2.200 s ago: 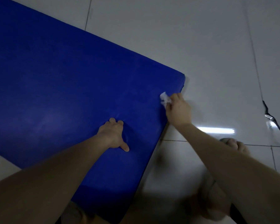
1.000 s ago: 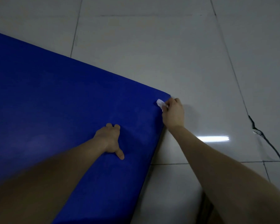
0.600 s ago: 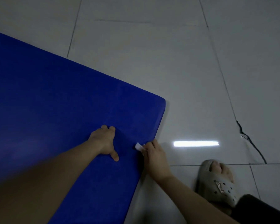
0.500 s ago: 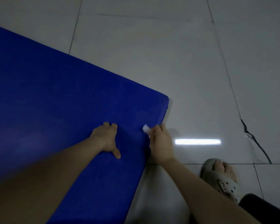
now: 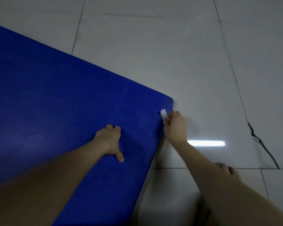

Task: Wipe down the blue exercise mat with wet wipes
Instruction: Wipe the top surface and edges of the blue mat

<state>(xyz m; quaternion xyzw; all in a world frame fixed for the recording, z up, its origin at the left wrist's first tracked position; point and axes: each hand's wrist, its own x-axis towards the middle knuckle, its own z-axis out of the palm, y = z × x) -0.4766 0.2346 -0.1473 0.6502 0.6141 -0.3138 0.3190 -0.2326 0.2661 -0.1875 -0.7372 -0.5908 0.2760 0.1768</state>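
A: Looking down at grey floor tiles (image 5: pixel 153 62). Pinching a crumpled white wet wipe (image 5: pixel 163 113) in right hand (image 5: pixel 175 126) fingertips?
B: Yes, pressing it on the blue mat (image 5: pixel 55 103) edge, near the far corner.
A: Curling left hand (image 5: pixel 109 141) fingers, holding nothing, bearing down on the mat top.
B: Lying flat, smooth, leaving open tile rightward.

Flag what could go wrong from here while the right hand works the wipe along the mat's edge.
1. The wet wipe is a small wad pinched in the right hand grip, right at the blue mat edge by the corner; it may slide off onto the floor and pick up dirt.
2. Only the left hand braces the mat, and the floor looks glossy, so a firm stroke might shift it.
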